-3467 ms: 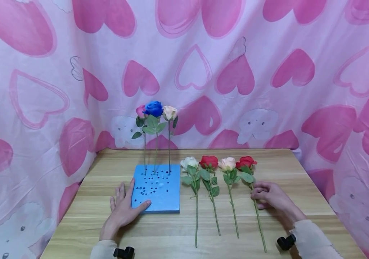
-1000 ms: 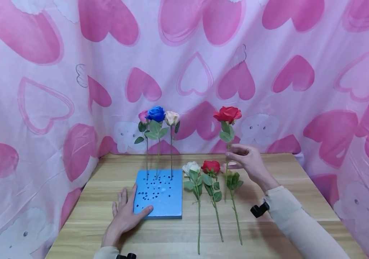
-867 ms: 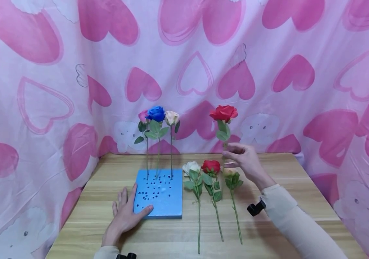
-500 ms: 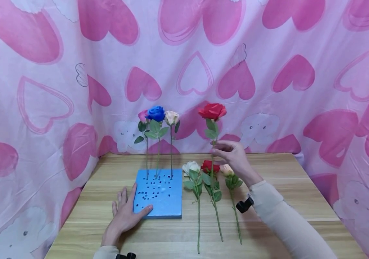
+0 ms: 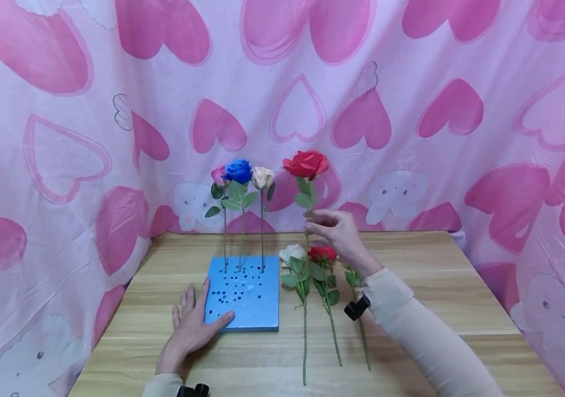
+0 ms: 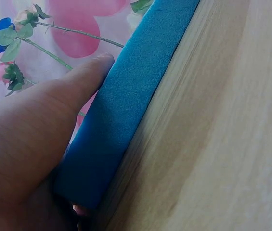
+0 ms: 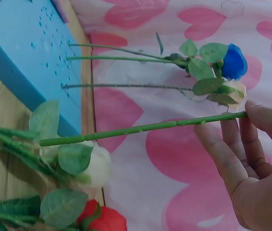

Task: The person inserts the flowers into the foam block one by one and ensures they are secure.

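Observation:
My right hand (image 5: 339, 234) pinches the green stem (image 7: 150, 127) of a red rose (image 5: 306, 164) between thumb and fingers. This rose is upright in the air, right of a blue foam block (image 5: 257, 311) dotted with small holes; its stem's lower end hangs free in the right wrist view. A blue rose (image 5: 238, 171), a pink rose (image 5: 218, 175) and a cream rose (image 5: 263, 177) stand in the block's back row. My left hand (image 5: 193, 325) rests at the block's front left, thumb on the top face, other fingers extended along and beside its left edge.
Right of the block lie a white rose (image 5: 292, 255), a second red rose (image 5: 323, 253) and a third stem (image 5: 364, 342) whose flower is hidden behind my right hand and wrist. A pink heart-patterned curtain (image 5: 302, 105) surrounds the wooden table (image 5: 128, 331).
My right hand took the rightmost red rose off the table, raised it upright and carried it left, towards the block. The left hand has stayed at the block.

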Available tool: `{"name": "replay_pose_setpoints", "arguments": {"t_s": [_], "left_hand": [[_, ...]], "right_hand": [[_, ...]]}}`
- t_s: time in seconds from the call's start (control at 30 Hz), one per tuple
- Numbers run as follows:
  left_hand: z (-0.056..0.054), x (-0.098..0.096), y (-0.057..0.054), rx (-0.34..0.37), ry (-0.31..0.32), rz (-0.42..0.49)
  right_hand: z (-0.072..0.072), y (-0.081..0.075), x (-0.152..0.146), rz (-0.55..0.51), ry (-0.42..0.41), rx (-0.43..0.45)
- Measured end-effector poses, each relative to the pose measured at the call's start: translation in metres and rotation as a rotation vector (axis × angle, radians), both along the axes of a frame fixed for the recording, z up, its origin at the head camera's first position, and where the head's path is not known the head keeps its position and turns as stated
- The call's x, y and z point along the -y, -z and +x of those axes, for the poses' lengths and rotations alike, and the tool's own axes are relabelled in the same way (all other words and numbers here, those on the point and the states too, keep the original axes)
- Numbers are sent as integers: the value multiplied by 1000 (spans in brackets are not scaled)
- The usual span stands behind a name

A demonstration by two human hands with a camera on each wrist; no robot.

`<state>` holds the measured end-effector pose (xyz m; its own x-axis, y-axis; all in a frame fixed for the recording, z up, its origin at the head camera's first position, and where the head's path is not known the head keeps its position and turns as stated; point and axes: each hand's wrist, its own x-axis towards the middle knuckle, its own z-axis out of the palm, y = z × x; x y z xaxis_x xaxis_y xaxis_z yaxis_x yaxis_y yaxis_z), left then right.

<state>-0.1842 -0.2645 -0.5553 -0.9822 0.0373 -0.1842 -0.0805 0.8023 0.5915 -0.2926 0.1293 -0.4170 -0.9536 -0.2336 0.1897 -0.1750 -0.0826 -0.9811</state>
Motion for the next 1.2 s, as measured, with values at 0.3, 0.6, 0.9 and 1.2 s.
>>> {"name": "replay_pose_setpoints", "arguments": {"t_s": [0.3,0.6,0.9,1.2], "left_hand": [[0,0,0,-6,2,3],[-1,0,2,-14,-4,-4],[-1,1,2,-11,-4,-8],[-2,1,2,-14,-6,-1]], "right_hand": [[-3,-3,22,-14,-32,-7],[-4,-5,46,-5,-81,-30],[-6,-3,67,-18,-96,-21],[-7,-2,86,-38,-155,-20]]}}
